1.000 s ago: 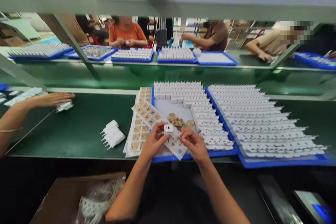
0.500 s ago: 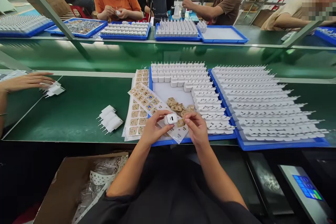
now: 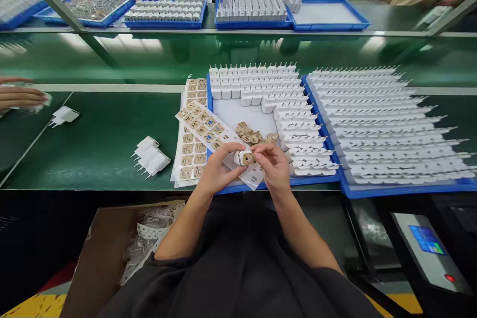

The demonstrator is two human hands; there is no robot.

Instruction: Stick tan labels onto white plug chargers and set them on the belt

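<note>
My left hand [image 3: 218,171] grips a small white charger [image 3: 237,159] with its USB end turned toward my right hand [image 3: 275,166]. Between the fingertips of the right hand is a brown sticker [image 3: 247,158], lying against the charger's end face. Below and behind them, a partly used sticker sheet [image 3: 203,121] slants over a blue tray's edge and a stack of sheets [image 3: 187,160]. In the tray [image 3: 229,113], a pile of loose brown pieces [image 3: 246,133] lies beside rows of white chargers [image 3: 261,84], pins up.
Several white chargers [image 3: 151,155] lie loose on the green bench at left, near a co-worker's hand [image 3: 18,95]. A second full blue tray [image 3: 410,190] adjoins on the right. Across the bench stand more trays [image 3: 328,14] and co-workers. An open carton [image 3: 89,253] sits below.
The brown sticker has moved from beside the charger onto its end face, and my right hand has come closer to my left. The view has tilted down. The co-worker's hand has shifted left.
</note>
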